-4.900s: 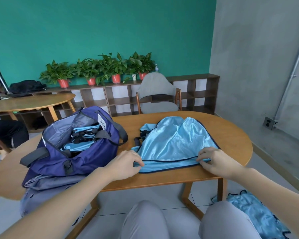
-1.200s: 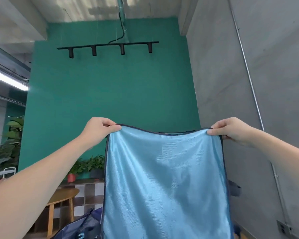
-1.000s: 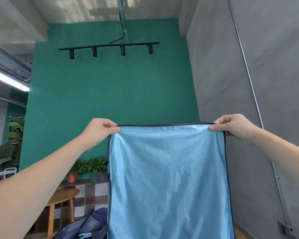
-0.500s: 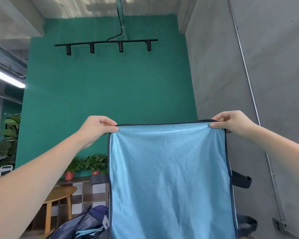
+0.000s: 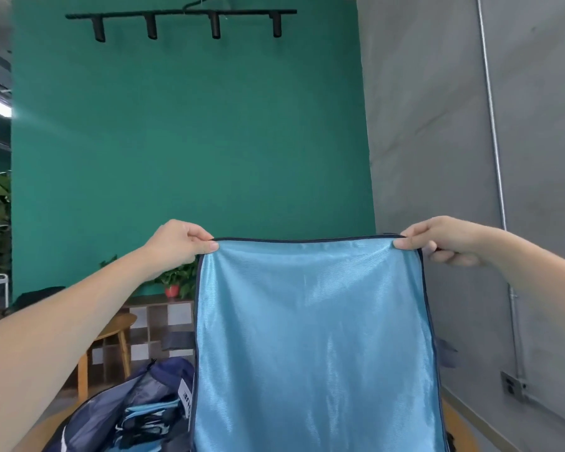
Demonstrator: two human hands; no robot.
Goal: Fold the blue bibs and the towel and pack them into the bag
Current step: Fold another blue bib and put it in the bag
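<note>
I have my left hand [image 5: 177,243] and right hand [image 5: 437,241] each pinching a top corner of the bib [image 5: 313,337], hanging above the open bag [image 5: 128,415]; slick fabric could slip mid-fold.

Green wall [image 5: 190,151], grey concrete wall [image 5: 470,141], black track light [image 5: 181,19].

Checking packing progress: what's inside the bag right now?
The open bag shows folded blue bibs with dark trim inside. The held-up bib covers its right part, so the rest is hidden.
</note>
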